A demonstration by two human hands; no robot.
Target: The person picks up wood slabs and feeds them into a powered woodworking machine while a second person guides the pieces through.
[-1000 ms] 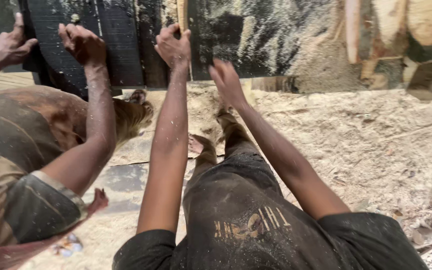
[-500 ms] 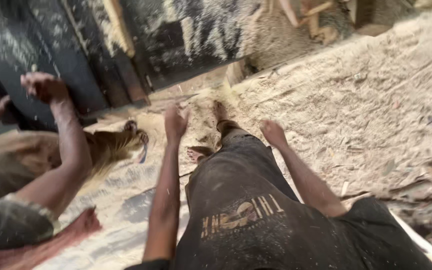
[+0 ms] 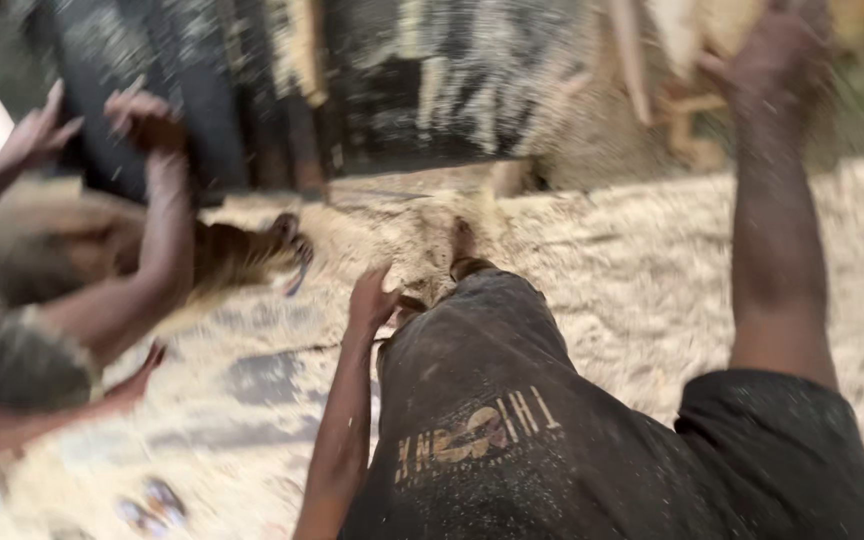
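The left hand (image 3: pixel 370 300) is held low beside the knee, with its fingers loosely curled and nothing held in them. It is just above the sawdust floor (image 3: pixel 652 260). The right hand (image 3: pixel 772 55) is lifted high with the arm stretched straight up, but it is too blurred to tell how far open it is or if anything is touched. A big dark board (image 3: pixel 252 80), dusted with pale sawdust, is seen standing ahead. Its left side is gripped by another person's hand (image 3: pixel 142 120), and that person's other hand (image 3: pixel 37 135) is spread open near its edge. Dark dusty trousers (image 3: pixel 492 400) are worn.
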